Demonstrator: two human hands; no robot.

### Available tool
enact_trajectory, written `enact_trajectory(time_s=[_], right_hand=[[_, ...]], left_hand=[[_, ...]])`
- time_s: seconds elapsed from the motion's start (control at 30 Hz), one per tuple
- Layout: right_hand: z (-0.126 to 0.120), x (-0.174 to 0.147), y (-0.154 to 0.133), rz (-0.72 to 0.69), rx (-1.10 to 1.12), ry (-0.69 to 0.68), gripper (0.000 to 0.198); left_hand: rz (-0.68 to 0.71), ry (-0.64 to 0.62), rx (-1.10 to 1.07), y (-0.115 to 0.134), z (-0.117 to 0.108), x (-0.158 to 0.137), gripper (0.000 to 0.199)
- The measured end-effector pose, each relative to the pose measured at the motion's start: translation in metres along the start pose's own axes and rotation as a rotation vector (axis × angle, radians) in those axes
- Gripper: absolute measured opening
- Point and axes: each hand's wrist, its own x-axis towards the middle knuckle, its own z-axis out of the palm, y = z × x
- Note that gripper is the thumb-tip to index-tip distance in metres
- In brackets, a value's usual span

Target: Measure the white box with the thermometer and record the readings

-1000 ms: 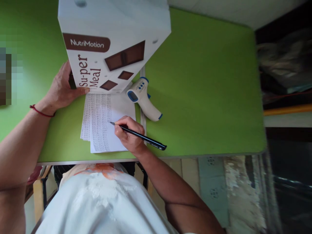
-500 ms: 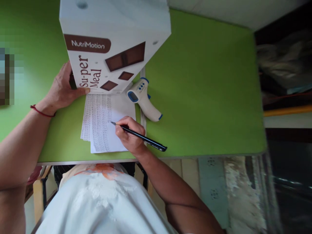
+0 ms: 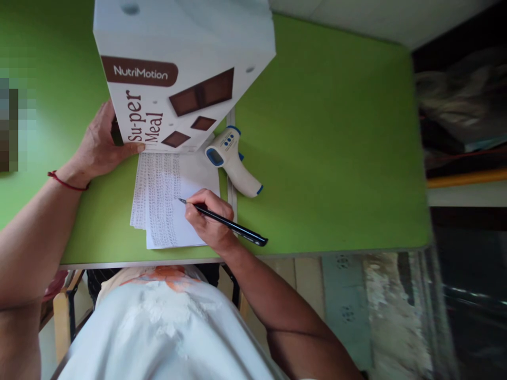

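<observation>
A black pen is pinched in the fingers of my right hand, its tip down at the edge of the written lines on a sheet of paper. Rows of small handwriting fill the left part of that top sheet, and other written sheets peek out under its left side. My left hand grips the lower left corner of a large white box marked "NutriMotion Su-per Meal", thumb on its front and fingers partly hidden behind. The box's lower edge overlaps the top of the papers.
A white and blue infrared thermometer lies right of the papers, partly over their corner. The green table has its front edge close to my body. Beyond its right end are dark shelves with bags. A blurred patch sits at far left.
The view has shifted very slightly. The pen's rear end has moved a little leftward with my right hand, its tip still at the writing. My left hand keeps its hold on the box.
</observation>
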Motion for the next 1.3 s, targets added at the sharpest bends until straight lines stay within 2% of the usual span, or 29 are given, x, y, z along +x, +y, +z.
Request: enact_trajectory(time_s=[0.3, 0.57, 0.73, 0.93, 1.3], right_hand=[[0.0004, -0.0018, 0.0001, 0.018, 0.018, 0.078, 0.018], [-0.0004, -0.0024, 0.0013, 0.056, 0.025, 0.024, 0.015], [-0.0009, -0.0027, 0.0015, 0.053, 0.0, 0.021, 0.016], [-0.0005, -0.0022, 0.0002, 0.033, 0.05, 0.068, 0.019], [0.0004, -0.0025, 0.0006, 0.016, -0.018, 0.041, 0.021]], left_hand=[[0.0, 0.009, -0.028, 0.0012, -0.0006, 0.0009, 0.089], [0.02, 0.015, -0.032, -0.0018, 0.0, 0.0001, 0.086], [0.007, 0.005, -0.015, -0.0014, -0.0009, -0.0001, 0.078], [-0.001, 0.002, -0.023, 0.0005, -0.0008, 0.0003, 0.088], [-0.012, 0.013, -0.053, 0.0037, -0.0005, 0.0008, 0.083]])
